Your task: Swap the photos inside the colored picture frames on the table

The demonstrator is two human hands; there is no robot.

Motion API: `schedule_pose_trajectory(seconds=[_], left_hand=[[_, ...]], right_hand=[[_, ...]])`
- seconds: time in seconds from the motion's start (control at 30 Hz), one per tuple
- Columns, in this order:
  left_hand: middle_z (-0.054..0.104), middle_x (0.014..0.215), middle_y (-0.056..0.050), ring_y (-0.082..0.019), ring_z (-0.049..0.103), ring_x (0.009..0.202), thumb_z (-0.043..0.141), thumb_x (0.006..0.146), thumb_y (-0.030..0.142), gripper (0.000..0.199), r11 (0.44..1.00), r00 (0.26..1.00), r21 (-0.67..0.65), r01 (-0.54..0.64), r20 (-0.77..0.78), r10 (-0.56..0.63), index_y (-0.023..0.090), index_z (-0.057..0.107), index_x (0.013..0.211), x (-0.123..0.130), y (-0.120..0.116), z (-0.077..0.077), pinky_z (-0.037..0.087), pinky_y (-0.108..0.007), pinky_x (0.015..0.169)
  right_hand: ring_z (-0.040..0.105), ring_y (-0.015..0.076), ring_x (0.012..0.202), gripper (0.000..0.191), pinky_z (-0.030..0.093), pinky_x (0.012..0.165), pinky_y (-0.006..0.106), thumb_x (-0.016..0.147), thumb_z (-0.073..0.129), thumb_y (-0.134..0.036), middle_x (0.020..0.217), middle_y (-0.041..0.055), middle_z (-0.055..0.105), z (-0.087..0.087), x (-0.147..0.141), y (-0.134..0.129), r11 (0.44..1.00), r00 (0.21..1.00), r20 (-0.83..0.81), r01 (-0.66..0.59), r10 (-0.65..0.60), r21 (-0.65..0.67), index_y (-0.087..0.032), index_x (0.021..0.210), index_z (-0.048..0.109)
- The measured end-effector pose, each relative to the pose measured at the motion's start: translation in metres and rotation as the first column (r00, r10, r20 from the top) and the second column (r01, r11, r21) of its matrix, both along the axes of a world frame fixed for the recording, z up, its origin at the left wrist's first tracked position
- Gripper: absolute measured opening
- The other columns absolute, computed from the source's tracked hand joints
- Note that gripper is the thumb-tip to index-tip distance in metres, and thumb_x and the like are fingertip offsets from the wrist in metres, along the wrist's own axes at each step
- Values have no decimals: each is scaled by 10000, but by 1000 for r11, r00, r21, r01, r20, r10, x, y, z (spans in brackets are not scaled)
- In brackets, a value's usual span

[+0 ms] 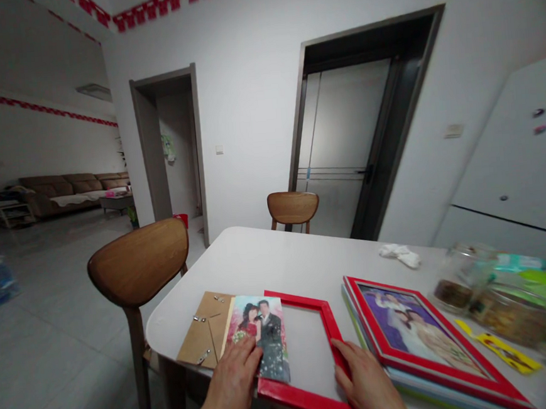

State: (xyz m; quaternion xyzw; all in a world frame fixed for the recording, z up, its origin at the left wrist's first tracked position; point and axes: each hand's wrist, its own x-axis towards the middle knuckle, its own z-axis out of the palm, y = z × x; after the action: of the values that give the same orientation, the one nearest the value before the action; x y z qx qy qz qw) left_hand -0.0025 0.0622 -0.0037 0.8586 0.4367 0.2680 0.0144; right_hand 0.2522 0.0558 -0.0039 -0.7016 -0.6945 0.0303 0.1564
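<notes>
My left hand [236,372] lies with fingers spread on the lower left of a photo [265,340] of two people. The photo overlaps a brown backing board [202,326] with metal clips and covers the left side of an empty red frame [327,320]. Around the frame's right side, the fingers of my right hand [362,374] are closed. Right of that hand, another red frame [449,373] holding a picture rests on a stack of flat items.
A crumpled white tissue [400,255], glass jars [454,285] and a yellow packet [509,353] are on the right of the white table [258,256]. Wooden chairs stand at the left [140,265] and far side [293,207].
</notes>
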Motion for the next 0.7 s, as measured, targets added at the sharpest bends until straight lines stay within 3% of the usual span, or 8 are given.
schedule_pose_trajectory(seconds=[0.13, 0.23, 0.3, 0.37, 0.47, 0.53, 0.57, 0.7], left_hand=[[563, 1127, -68, -197, 503, 1047, 362, 741, 68, 416, 998, 963, 54, -29, 270, 13, 203, 524, 1100, -11, 6, 18, 397, -368, 900], [613, 1041, -70, -208, 552, 974, 395, 784, 185, 311, 985, 749, -94, -145, 640, 172, 183, 557, 1049, -14, 10, 45, 424, -350, 857], [647, 944, -85, -232, 584, 901, 447, 780, 293, 288, 964, 476, -242, -114, 838, 266, 139, 579, 984, -8, 10, 61, 453, -357, 799], [665, 860, -81, -238, 603, 841, 500, 749, 371, 322, 950, 199, -309, 36, 934, 296, 116, 582, 928, 7, 7, 69, 471, -352, 750], [671, 820, -75, -232, 616, 802, 556, 713, 398, 332, 904, -23, -319, 285, 940, 339, 116, 576, 887, 35, -5, 65, 479, -339, 720], [665, 859, -96, -242, 611, 825, 573, 699, 412, 367, 844, -7, -344, 411, 925, 380, 110, 573, 907, 50, -13, 55, 475, -344, 728], [658, 891, -110, -248, 604, 849, 572, 695, 426, 399, 820, 30, -358, 447, 922, 387, 104, 568, 930, 55, -16, 49, 471, -348, 741], [565, 1093, -152, -243, 527, 1004, 529, 715, 406, 539, 825, 271, -415, 384, 905, 329, 85, 438, 1139, 52, -17, 32, 420, -344, 846]], right_hand=[[441, 258, 1082, 408, 311, 943, 370, 678, 452, -226, 1161, 160, 506, 7, -4, -1, 990, 991, -133, 11, 8, 141, -89, 1044, 570], [469, 239, 1054, 368, 323, 934, 390, 676, 480, -306, 1114, 116, 551, 21, -22, -4, 973, 903, -413, -19, 116, 232, -152, 990, 595], [532, 222, 965, 371, 385, 871, 384, 681, 495, -366, 1040, 99, 596, 30, -41, -5, 989, 730, -669, -64, 139, 136, -166, 979, 591], [585, 213, 846, 426, 449, 761, 373, 676, 509, -426, 962, 103, 626, 36, -62, -6, 992, 466, -884, -122, 36, -24, -151, 996, 567], [605, 201, 789, 467, 475, 688, 344, 683, 501, -468, 904, 94, 641, 43, -86, -5, 984, 8, -995, -148, -103, -103, -140, 1016, 520], [591, 193, 856, 434, 472, 713, 318, 690, 505, -424, 922, 71, 637, 47, -89, -3, 997, -196, -980, -72, -46, -33, -162, 1037, 493], [579, 190, 889, 423, 471, 721, 304, 691, 505, -392, 939, 62, 634, 49, -86, -1, 1000, -233, -972, -19, 2, 6, -177, 1055, 480], [599, 203, 830, 451, 487, 640, 298, 695, 466, -313, 887, 67, 651, 56, -52, 9, 999, -68, -998, 48, 4, 1, -177, 1124, 433]])
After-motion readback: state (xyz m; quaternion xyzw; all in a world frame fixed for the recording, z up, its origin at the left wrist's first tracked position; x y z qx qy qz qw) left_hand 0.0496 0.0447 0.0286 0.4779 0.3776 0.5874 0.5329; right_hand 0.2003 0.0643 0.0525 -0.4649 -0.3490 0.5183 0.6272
